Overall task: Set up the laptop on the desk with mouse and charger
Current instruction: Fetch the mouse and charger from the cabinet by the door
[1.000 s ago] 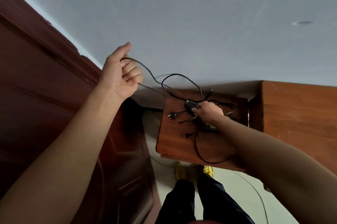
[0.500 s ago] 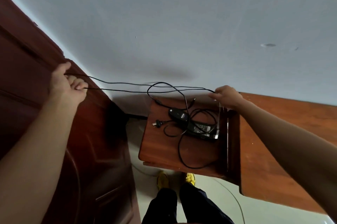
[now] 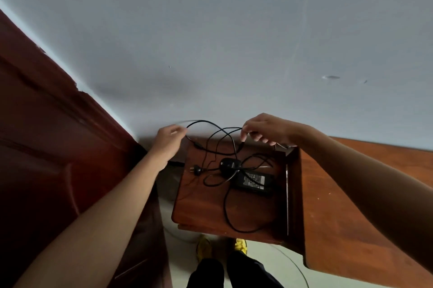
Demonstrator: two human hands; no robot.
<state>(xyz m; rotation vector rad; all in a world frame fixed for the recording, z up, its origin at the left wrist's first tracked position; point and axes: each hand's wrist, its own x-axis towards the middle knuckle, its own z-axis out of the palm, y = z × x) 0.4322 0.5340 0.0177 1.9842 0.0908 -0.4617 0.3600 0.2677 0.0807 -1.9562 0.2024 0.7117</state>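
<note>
Black cable [image 3: 212,123]: thin, slack, strung in crossed loops between the two hands, held up over the tangle below. Which device it belongs to cannot be told from here.

Left hand [image 3: 169,140]: fingers curled in, pinching one end of the raised loop at the fingertips.

Right hand [image 3: 264,130]: thumb and forefinger pinch the other end of the loop; the remaining fingers are loosely curled and hold nothing else.

Mouse [image 3: 230,164]: black, lying below and between the hands, cables crossing over and around it.

Charger brick [image 3: 254,180]: black, label up, below the right hand, touching or just beside the mouse.

Plug [image 3: 196,169]: below the left hand, lying loose on the wood.

Low wooden table [image 3: 210,208]: red-brown, bears all of the above. Desk [image 3: 351,194]: same wood, under the right forearm. Door [image 3: 46,147]: dark wood, beyond the left arm. Laptop: not in view.

Step in hand, as judged: untangling the leads, early in the task. Handling advice: draw the hands apart slowly, watch where the loops cross, and feed the free end back through a crossing instead of pulling it tight. A hard tug would likely knot the loops or drag the mouse and brick towards the table's edge.
</note>
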